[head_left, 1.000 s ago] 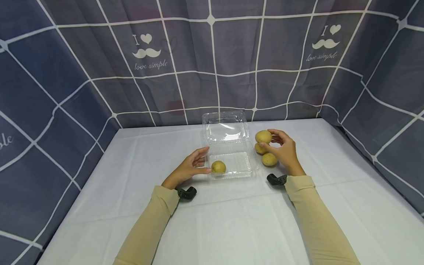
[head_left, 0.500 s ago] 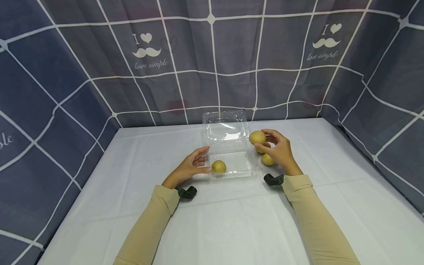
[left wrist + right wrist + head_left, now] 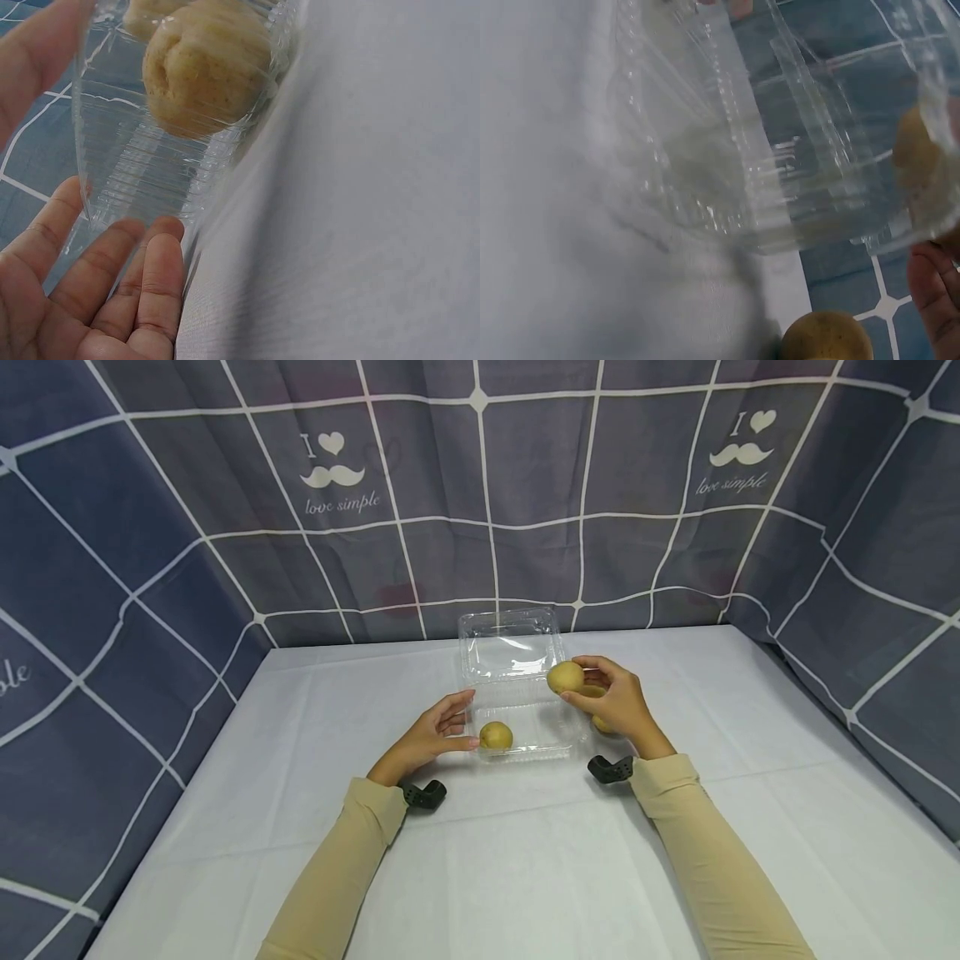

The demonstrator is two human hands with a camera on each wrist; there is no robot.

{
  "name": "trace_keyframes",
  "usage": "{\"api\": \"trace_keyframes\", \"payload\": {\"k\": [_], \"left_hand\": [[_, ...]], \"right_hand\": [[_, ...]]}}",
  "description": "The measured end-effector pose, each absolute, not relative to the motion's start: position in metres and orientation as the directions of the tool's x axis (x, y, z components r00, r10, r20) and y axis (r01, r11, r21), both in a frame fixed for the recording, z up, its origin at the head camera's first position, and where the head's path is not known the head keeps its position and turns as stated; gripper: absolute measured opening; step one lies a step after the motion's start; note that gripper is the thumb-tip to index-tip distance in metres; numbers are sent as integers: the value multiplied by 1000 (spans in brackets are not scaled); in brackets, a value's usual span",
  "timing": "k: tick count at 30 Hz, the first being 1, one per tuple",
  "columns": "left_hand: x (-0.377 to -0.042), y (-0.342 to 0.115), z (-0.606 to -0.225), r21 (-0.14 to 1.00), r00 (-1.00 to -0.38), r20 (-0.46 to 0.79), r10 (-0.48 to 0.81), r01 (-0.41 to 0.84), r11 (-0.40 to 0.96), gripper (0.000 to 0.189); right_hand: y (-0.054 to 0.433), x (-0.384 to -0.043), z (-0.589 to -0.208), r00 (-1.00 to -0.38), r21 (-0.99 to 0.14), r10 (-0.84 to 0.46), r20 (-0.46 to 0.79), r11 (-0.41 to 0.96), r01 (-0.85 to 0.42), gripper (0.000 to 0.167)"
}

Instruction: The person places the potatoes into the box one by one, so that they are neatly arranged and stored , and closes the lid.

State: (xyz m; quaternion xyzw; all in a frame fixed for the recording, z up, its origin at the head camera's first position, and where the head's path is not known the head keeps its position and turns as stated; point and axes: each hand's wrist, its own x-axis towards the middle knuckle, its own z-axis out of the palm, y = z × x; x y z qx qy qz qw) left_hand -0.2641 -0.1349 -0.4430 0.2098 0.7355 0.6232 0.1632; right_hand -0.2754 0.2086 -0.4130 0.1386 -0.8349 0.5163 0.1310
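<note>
Sleeves: two beige sleeves [image 3: 337,868] reach in from the near edge, each with a black wrist mount [image 3: 422,795] at the cuff.
Worktop: the worktop [image 3: 525,860] is covered in white cloth.
Left hand: the left hand [image 3: 431,739] rests on the cloth at the left wall of the clear plastic clamshell box [image 3: 525,727]; its fingers are straight and loosely spread, the fingertips [image 3: 161,255] touching the ribbed wall, nothing gripped.
Potato in box: one yellowish potato [image 3: 496,736] lies in the near left corner of the tray, just beside the left fingertips; the left wrist view shows it pressed against the clear wall [image 3: 206,67].
Right hand: the right hand [image 3: 611,702] pinches a second potato [image 3: 565,677] between thumb and curled fingers, lifted over the tray's far right corner.
Loose potatoes: two more potatoes lie on the cloth right of the box, mostly hidden behind the right hand; one [image 3: 602,724] shows at its near side, one [image 3: 592,692] under the fingers.
Lid: the hinged lid [image 3: 510,647] stands open behind the tray, tilted back.
Backdrop: a grey-blue checked curtain [image 3: 225,485] printed with moustaches encloses the worktop.
</note>
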Motion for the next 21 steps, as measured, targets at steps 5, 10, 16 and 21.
{"api": "trace_keyframes", "payload": {"k": [5,10,16,21], "left_hand": [[-263,-135,-442,985,-860,22,510,106,136,90],[-263,-135,-443,986,-861,20,509,102,134,89],[-263,-135,-443,982,-860,27,510,117,146,89],[-264,-136,-444,982,-859,27,511,119,149,90]], "right_hand": [[202,-274,-413,-927,-828,-120,356,420,-372,57],[195,-273,-415,-921,-829,-145,362,400,-390,57],[187,-273,-416,-910,-823,-169,378,390,-414,57],[181,-271,-415,-910,-823,-170,378,388,-414,57]]}}
